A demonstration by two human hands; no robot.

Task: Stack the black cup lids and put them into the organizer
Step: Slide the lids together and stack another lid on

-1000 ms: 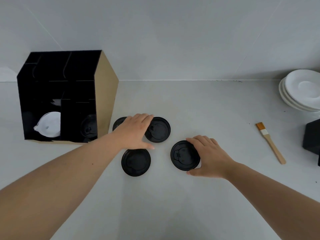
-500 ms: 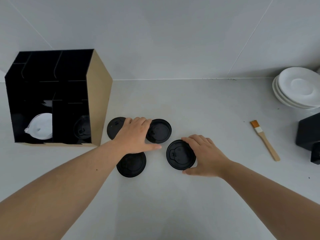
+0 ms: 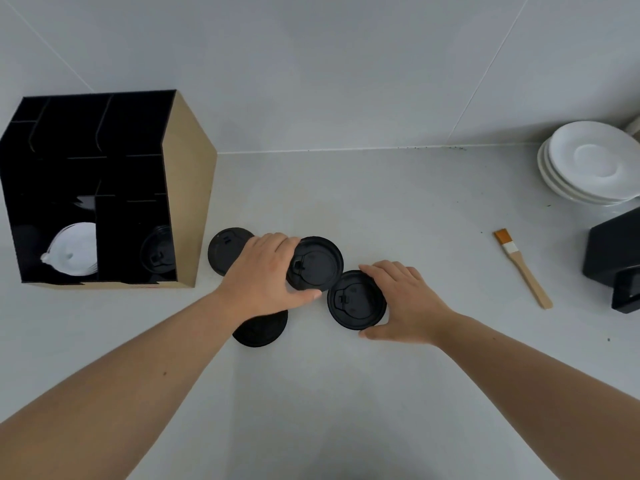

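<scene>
- Head view: organizer stands far left on the desk, black inside w/ tan side wall, open front split into compartments.
- Lower left compartment holds white lids; lower right compartment, next to the tan wall, holds a black lid standing on edge. Upper compartments look dark, contents can't tell.
- Four black cup lids lie on the desk just right of the organizer.
- Left hand grip is clamped on the far-middle lid, thumb at its near rim, fingers at its far-left rim.
- Right hand grip is clamped on the right lid; the two held lids are touching or nearly so.
- Far-left lid and near lid are part hidden by the left hand.
- Far right: stack of white plates, a brush, a black box.
</scene>
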